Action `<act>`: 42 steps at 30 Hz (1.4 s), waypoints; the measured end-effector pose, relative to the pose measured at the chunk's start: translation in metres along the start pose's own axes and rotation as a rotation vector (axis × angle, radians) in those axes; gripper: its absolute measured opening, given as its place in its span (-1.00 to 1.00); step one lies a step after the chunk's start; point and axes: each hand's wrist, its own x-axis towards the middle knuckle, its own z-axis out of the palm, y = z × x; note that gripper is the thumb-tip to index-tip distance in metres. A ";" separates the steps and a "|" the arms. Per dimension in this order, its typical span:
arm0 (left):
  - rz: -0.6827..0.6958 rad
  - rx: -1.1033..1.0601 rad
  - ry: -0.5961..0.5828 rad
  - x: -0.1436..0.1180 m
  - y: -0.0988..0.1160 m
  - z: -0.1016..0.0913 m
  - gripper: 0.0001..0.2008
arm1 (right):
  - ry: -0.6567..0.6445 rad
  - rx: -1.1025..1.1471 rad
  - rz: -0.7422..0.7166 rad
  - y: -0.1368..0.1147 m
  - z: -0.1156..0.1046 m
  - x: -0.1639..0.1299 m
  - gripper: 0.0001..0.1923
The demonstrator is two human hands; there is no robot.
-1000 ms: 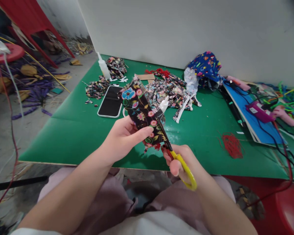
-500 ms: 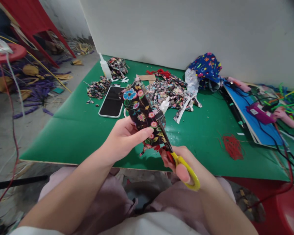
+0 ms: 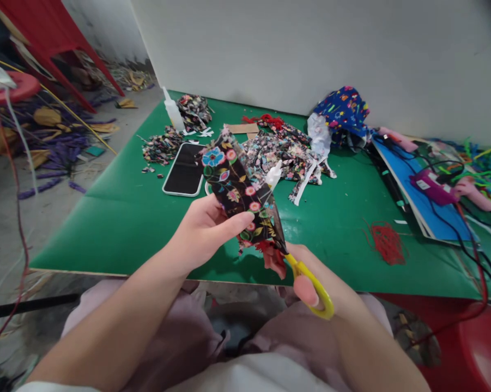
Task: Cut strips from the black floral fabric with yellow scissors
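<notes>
My left hand [image 3: 202, 231] pinches a folded strip of black floral fabric [image 3: 234, 183] and holds it up above the near edge of the green table [image 3: 118, 218]. My right hand [image 3: 310, 277] grips yellow-handled scissors [image 3: 306, 277], thumb through the loop. The dark blades run up along the strip's right edge, close together on the cloth. A red frayed bit hangs from the strip's lower end beside my right fingers.
A phone [image 3: 185, 169] lies face up behind the strip. Piles of floral scraps [image 3: 288, 155], a white glue bottle [image 3: 173, 111], a blue patterned cloth [image 3: 343, 111], a red thread tangle [image 3: 387, 242], and pink tools with cables [image 3: 437, 188] lie on the table.
The scissors have slid slightly up along the strip's right edge. My right thumb has shifted in the yellow loop. The left hand holds the strip as before.
</notes>
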 end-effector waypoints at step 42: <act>0.021 0.071 -0.024 0.000 0.004 0.004 -0.82 | 0.077 0.098 0.103 0.007 0.003 0.000 -0.12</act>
